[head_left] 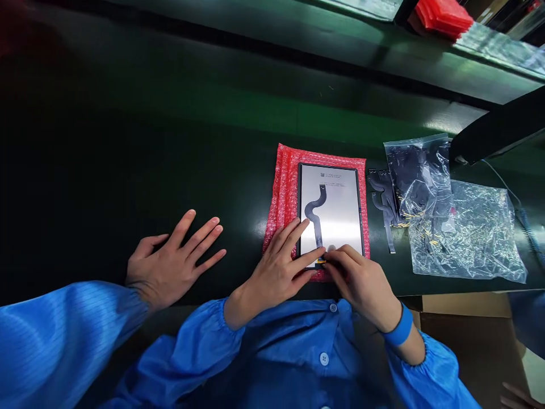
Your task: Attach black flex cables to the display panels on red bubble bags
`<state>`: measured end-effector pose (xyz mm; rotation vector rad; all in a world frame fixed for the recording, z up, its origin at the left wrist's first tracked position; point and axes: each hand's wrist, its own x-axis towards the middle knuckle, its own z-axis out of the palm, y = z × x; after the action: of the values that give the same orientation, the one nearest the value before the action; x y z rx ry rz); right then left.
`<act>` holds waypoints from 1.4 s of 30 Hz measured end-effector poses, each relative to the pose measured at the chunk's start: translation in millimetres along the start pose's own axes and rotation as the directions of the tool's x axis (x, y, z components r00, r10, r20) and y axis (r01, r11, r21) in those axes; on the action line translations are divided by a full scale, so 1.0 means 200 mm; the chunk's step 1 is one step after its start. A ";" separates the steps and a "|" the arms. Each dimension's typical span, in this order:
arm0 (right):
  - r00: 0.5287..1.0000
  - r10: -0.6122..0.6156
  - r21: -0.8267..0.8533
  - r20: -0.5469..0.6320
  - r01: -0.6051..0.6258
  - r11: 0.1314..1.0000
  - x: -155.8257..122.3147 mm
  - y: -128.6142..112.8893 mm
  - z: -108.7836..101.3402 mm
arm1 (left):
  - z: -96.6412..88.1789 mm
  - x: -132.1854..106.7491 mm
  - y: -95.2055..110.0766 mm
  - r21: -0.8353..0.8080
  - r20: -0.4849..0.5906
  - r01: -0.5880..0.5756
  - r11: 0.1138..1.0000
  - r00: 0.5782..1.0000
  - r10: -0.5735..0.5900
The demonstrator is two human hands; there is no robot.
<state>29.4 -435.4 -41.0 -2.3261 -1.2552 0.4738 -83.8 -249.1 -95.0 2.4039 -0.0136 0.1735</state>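
Note:
A display panel lies face down on red bubble wrap bags, its silvery back up. A dark, S-curved flex cable runs down that back to a small yellow connector strip at the lower edge. My left hand rests on the panel's lower left, fingers spread, index fingertip by the cable's lower end. At the same spot my right hand, with a blue wrist band, has thumb and index finger pinched at the cable end; the fingertips partly hide the connector.
Another person's open hand lies on the dark table at left. To the right are loose flex cables, a clear bag of cables and a crumpled clear plastic bag. A cardboard box stands below the edge.

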 end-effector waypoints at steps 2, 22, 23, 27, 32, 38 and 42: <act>0.999 -0.025 -0.054 0.027 0.027 0.998 0.03 0.00 -0.02 | 0.00 0.00 0.01 -0.025 0.029 0.029 0.999 0.999 -0.028; 0.999 -0.038 0.098 -0.009 0.039 0.994 0.05 0.02 -0.08 | 0.01 0.01 0.02 -0.026 0.002 0.019 0.999 1.000 -0.019; 1.000 0.012 0.172 -0.017 -0.009 0.985 0.05 0.04 -0.09 | 0.01 0.01 0.02 -0.010 0.002 0.004 1.000 1.000 -0.004; 0.972 0.227 0.330 0.051 -0.231 0.915 0.09 0.15 -0.11 | 0.00 0.01 0.00 0.015 0.028 -0.047 0.999 0.999 0.047; 0.961 0.253 0.378 0.108 -0.275 0.884 0.17 0.20 -0.06 | -0.03 0.00 -0.01 0.028 0.043 -0.090 0.996 0.995 0.088; 0.970 0.238 0.425 0.050 -0.237 0.874 0.17 0.17 -0.02 | -0.04 0.01 -0.02 -0.037 0.033 -0.100 0.994 0.994 0.101; 0.961 0.270 0.429 0.058 -0.268 0.863 0.17 0.17 -0.02 | -0.05 0.02 -0.02 -0.053 0.038 -0.101 0.993 0.994 0.103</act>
<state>73.5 -423.7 -60.0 -2.1113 -0.7222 0.7566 -81.2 -240.4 -89.8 2.3565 -0.1583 0.1694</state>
